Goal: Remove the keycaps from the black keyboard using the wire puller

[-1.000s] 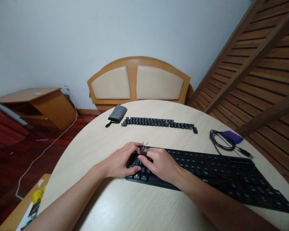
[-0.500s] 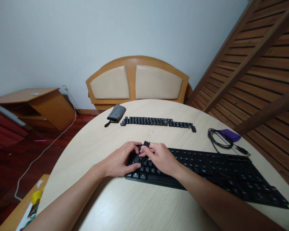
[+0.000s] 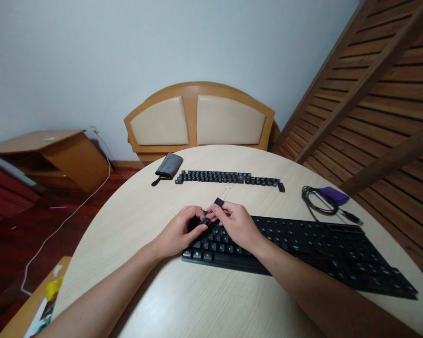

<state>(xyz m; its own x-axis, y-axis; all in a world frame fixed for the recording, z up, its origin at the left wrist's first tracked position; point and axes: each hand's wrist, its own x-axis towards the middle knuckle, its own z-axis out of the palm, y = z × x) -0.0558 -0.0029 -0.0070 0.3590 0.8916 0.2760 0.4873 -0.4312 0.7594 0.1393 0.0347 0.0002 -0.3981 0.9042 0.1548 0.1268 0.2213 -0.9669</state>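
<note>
A black keyboard [image 3: 303,246] lies on the round pale wooden table [image 3: 155,206], with several keys gone from its right part. My right hand [image 3: 234,224] pinches a wire keycap puller [image 3: 223,197], whose black handle and wire loops stick out above the keyboard's top-left corner. My left hand [image 3: 178,232] rests curled on the keyboard's left end, its fingertips at a small black keycap [image 3: 205,220] under the puller. A row of loose black keycaps [image 3: 229,178] is lined up further back.
A grey pouch [image 3: 167,166] lies left of the keycap row. A coiled black cable [image 3: 319,204] and a purple object [image 3: 333,195] sit at the right. A padded wooden chair back [image 3: 197,119] stands behind the table. A wooden cabinet [image 3: 52,155] stands on the floor at the left.
My right hand has lifted and tilted the puller up and to the right. My left hand's fingers have moved in under the puller's tip.
</note>
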